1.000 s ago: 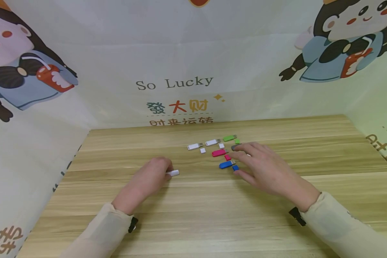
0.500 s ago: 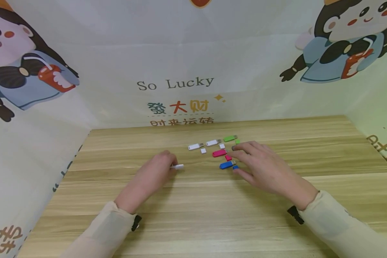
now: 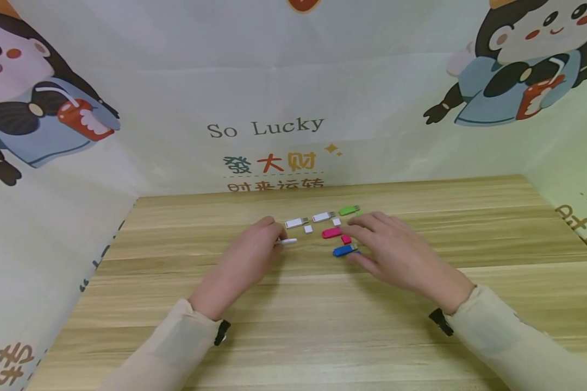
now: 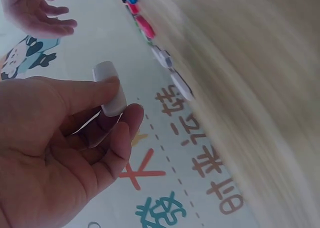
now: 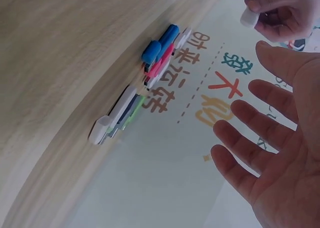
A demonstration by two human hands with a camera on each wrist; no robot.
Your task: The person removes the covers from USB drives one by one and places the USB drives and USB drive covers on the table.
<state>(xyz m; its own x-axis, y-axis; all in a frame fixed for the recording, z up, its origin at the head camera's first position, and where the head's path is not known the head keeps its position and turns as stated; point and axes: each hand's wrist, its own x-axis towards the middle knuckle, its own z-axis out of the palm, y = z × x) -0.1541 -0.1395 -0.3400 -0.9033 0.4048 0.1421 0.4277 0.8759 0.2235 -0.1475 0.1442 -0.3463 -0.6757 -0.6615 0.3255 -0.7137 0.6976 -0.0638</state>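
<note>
My left hand pinches a white USB stick between thumb and fingers, just in front of the row on the table. In the left wrist view this white stick is partly covered by the thumb. My right hand has its fingers spread and holds nothing, as the right wrist view shows; its fingertips are over the right side of the sticks. Uncapped USB sticks lie there: white, another white, green, pink and blue.
Small loose caps, white and pink, lie beside their sticks. Another white stick and a dark grey stick, seen in the right wrist view, are hidden behind my right hand from above. A printed cloth wall borders the wooden table.
My left hand has carried the white USB stick forward and to the right, up close to the row. The right hand has shifted slightly left, covering the dark grey stick.
</note>
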